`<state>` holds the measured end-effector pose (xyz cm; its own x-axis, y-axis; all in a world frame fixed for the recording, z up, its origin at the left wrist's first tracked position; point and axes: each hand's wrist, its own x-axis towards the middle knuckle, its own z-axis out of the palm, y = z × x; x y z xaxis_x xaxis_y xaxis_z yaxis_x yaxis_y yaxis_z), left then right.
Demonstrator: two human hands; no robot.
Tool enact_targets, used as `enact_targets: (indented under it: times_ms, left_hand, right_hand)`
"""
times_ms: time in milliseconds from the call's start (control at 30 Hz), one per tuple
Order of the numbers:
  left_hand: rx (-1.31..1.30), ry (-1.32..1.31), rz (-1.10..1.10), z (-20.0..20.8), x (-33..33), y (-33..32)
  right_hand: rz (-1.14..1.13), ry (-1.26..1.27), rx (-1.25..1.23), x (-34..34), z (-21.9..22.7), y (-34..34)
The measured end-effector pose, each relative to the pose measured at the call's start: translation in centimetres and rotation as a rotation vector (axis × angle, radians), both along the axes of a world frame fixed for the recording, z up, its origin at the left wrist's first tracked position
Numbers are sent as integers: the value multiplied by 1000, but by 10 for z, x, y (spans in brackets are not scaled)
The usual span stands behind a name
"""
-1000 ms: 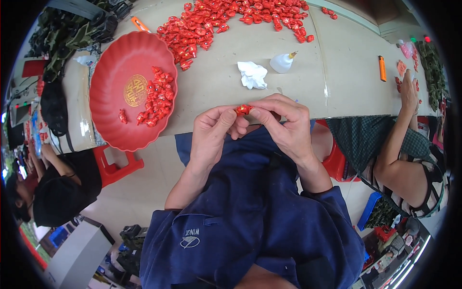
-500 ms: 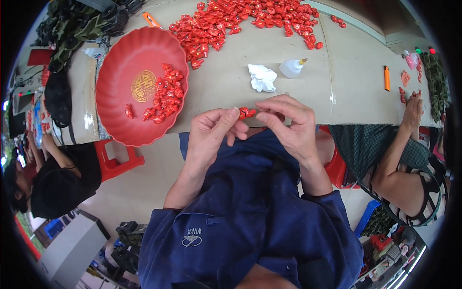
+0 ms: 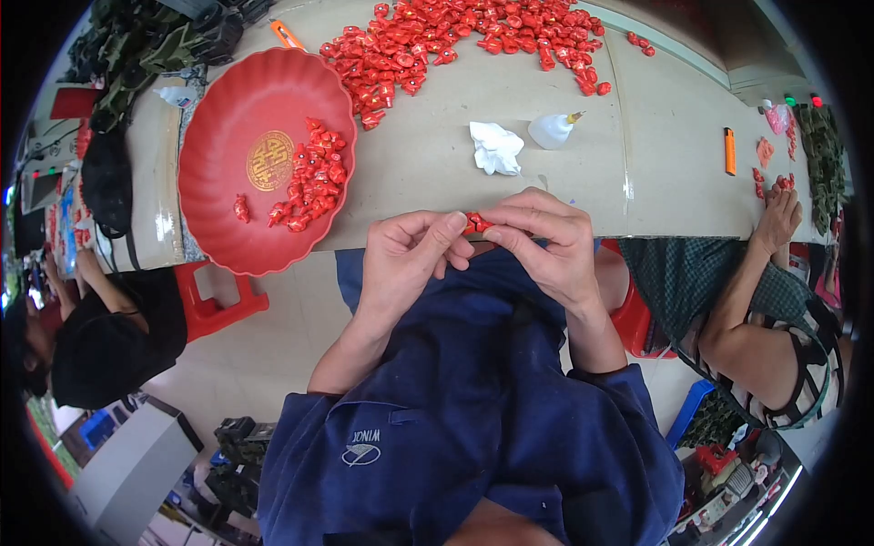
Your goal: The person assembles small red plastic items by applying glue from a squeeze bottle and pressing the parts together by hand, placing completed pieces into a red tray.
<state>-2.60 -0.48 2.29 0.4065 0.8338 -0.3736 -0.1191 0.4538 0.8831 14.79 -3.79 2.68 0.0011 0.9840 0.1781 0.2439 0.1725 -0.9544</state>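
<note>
Between my two hands, at the near edge of the table, is a small glossy red figurine piece [image 3: 474,222] with dark marks. My left hand [image 3: 414,250] pinches its left end between thumb and fingers. On its right end, the thumb and fingertips of my right hand [image 3: 546,238] are closed as well. The fingers cover most of the piece. Just beyond my hands lie a crumpled white tissue [image 3: 496,148] and a white squeeze bottle [image 3: 553,131] with a narrow tip. To the left, a scalloped red tray [image 3: 218,173] holds a cluster of similar red pieces [image 3: 314,173].
A large heap of red pieces [image 3: 473,36] covers the far table. An orange cutter [image 3: 288,35] lies behind the tray, another orange tool [image 3: 729,151] at right. Co-workers sit on both sides; one's hand [image 3: 778,218] rests at the right table edge. Red stools [image 3: 218,300] stand below.
My right thumb and fingertips have come in from the right and closed on the red piece, which was held by the left hand alone. The left hand has shifted slightly right.
</note>
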Motion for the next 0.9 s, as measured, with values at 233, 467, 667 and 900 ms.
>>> enact_targets:
  times_ms: [233,467,667,900]
  left_hand:
    - [69,66,3,4,0,-3]
    - [119,75,11,4,1,-5]
    - [138,93,16,9,1,-6]
    - [106,127,14,7,2,-4]
  right_hand:
    - [6,-30,130,0,-6,-2]
    - [14,-55,191,1,-11,-3]
    - [3,-35,218,-1,-10,-4]
    - [1,-18,175,-1,-14,-3]
